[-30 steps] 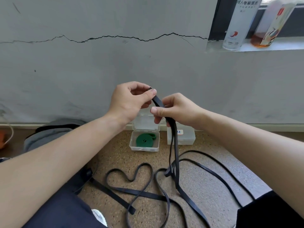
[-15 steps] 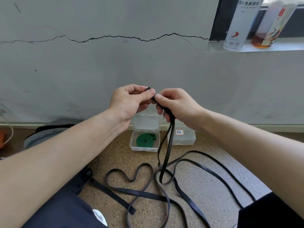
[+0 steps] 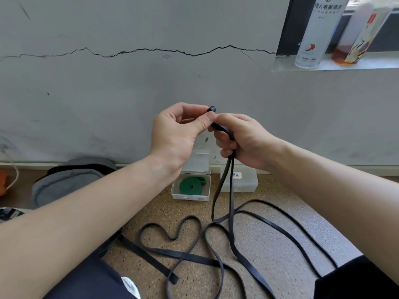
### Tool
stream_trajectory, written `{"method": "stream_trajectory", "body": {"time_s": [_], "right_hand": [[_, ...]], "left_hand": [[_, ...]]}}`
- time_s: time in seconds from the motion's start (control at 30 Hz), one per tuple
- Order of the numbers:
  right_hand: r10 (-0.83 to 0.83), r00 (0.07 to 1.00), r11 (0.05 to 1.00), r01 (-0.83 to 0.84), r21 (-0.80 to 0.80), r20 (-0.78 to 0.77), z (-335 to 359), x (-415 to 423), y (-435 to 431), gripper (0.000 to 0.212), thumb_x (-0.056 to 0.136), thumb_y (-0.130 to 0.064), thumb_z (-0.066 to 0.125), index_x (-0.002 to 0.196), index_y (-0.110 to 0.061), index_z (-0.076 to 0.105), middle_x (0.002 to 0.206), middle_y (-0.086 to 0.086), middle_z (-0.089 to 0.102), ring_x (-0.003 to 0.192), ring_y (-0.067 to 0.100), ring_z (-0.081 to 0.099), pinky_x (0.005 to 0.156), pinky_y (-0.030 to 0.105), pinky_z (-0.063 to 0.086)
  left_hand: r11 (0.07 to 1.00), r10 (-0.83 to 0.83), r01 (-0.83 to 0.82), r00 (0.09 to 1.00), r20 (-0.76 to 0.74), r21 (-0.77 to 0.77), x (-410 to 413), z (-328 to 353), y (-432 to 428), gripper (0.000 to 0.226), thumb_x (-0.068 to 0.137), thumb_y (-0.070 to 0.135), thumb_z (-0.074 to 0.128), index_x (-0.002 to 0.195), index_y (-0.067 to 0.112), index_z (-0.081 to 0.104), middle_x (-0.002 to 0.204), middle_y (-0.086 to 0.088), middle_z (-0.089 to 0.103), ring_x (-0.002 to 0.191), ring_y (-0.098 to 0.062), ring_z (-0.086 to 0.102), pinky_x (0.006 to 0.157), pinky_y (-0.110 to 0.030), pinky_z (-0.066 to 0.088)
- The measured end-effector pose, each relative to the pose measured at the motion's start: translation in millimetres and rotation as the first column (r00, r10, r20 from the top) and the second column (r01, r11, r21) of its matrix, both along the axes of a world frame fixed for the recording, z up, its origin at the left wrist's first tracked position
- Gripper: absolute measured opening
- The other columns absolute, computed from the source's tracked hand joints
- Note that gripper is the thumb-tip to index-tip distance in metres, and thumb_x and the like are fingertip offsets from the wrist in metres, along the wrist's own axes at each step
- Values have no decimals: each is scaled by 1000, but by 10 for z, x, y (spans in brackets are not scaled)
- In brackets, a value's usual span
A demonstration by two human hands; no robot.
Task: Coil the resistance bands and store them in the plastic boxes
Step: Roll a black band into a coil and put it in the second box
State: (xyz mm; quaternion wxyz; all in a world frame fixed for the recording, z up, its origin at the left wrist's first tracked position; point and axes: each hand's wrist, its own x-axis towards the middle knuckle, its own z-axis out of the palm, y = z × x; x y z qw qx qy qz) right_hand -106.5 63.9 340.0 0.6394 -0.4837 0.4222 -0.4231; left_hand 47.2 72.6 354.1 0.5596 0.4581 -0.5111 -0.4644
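Observation:
A long black resistance band [image 3: 228, 197] hangs from both hands, and its slack lies in loose loops on the speckled floor. My left hand [image 3: 174, 134] pinches the band's folded end between thumb and fingers. My right hand [image 3: 239, 139] grips the two strands just below that fold. Behind the hands an open clear plastic box [image 3: 190, 196] holds a coiled green band [image 3: 191, 186]. A second clear plastic box [image 3: 244, 183] with a small label stands closed to its right, partly hidden by the band and my right hand.
A grey cracked wall rises right behind the boxes. Two bottles [image 3: 313, 33] stand on a ledge at the upper right. A grey and black bag [image 3: 69, 180] lies at the left by the wall. My dark-clothed knees fill the bottom corners.
Both hands rose and came together. My right hand slid up the band to the folded end, and the hanging strands lifted and swung slightly off the floor.

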Motion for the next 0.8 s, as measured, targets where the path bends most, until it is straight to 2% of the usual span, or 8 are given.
{"method": "stream_trajectory", "body": {"time_s": [0.1, 0.27, 0.37, 0.47, 0.6, 0.7, 0.73, 0.8], "right_hand": [[10, 1000, 999, -10, 45, 3, -14, -19, 9, 26, 99, -31, 58, 80, -13, 59, 55, -3, 37, 49, 12, 21, 54, 29, 17], [126, 991, 989, -123, 84, -34, -22, -123, -1, 25, 95, -35, 60, 82, -13, 63, 58, -3, 43, 44, 8, 25, 48, 25, 17], [178, 978, 982, -169, 81, -113, -20, -176, -4, 25, 94, -32, 61, 91, -8, 67, 64, 0, 50, 45, 8, 28, 44, 21, 18], [196, 973, 974, -179, 138, -121, 5, -211, -10, 28, 101, -26, 50, 96, -5, 68, 67, 2, 53, 46, 8, 31, 44, 20, 21], [233, 966, 969, -220, 113, -109, 4, -231, -8, 38, 92, -39, 60, 97, -3, 67, 66, 1, 51, 46, 7, 32, 45, 18, 23], [225, 969, 974, -222, 43, -100, -32, -231, -6, 33, 85, -33, 63, 93, -2, 66, 63, 2, 51, 45, 6, 31, 44, 18, 22], [218, 972, 976, -217, 26, -84, -31, -228, -8, 30, 86, -32, 62, 92, -2, 65, 63, 2, 51, 45, 6, 31, 44, 18, 22], [200, 979, 980, -201, -5, -31, -9, -215, -7, 25, 88, -30, 60, 89, -5, 62, 63, 1, 51, 45, 5, 31, 45, 18, 20]], "left_hand": [[989, -21, 39, 992, 128, -141, 9, -17, -8, 12, 78, 5, 82, 83, 11, 73, 85, -1, 77, 79, -11, 74, 74, -21, 56], [956, -74, 148, 957, 282, -252, 127, 17, -51, 12, 77, 8, 83, 82, 13, 74, 78, 3, 77, 75, -12, 74, 71, -21, 57], [928, -112, 248, 898, 425, -278, 215, 22, -80, 15, 75, 7, 85, 81, 17, 75, 83, 2, 77, 78, -13, 74, 74, -23, 58], [892, -102, 322, 828, 552, -318, 268, 13, -106, 16, 75, 4, 85, 81, 15, 75, 85, -1, 76, 80, -11, 74, 78, -26, 59], [814, -41, 424, 722, 690, -396, 309, 43, -155, 12, 76, 9, 85, 84, 11, 77, 86, -3, 76, 82, -11, 73, 80, -26, 58], [822, -71, 430, 728, 682, -374, 301, 58, -147, 12, 76, 8, 85, 84, 13, 77, 85, -3, 76, 81, -12, 73, 80, -29, 59], [848, -108, 405, 764, 636, -342, 289, 57, -134, 14, 76, 7, 85, 84, 14, 76, 84, -4, 76, 81, -13, 74, 80, -30, 60], [910, -196, 332, 872, 449, -249, 243, 48, -96, 17, 76, 3, 83, 86, 15, 75, 85, -6, 78, 82, -18, 76, 80, -32, 61]]}}
